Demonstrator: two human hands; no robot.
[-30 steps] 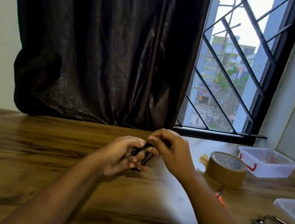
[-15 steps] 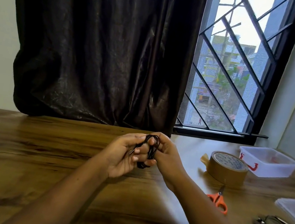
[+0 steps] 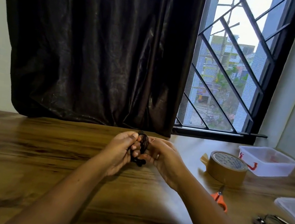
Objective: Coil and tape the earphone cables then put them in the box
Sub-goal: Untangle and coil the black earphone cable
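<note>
Above mid-table [image 3: 37, 151] — black earphone coil [image 3: 143, 144], gripped between left hand [image 3: 119, 152] and right hand [image 3: 164, 158], fingers curled round it; tape roll [image 3: 226, 168] right.

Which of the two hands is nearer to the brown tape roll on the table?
The right hand. It holds the black cable coil left of the tape roll; the left hand is farther left, beyond the coil.

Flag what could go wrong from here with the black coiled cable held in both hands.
The black coiled earphone cable is held between the left hand and right hand; letting go with one to fetch the brown tape roll may let the loops spring apart. The orange-handled scissors lie close by the right forearm, so a reach toward the tape could knock them.
</note>
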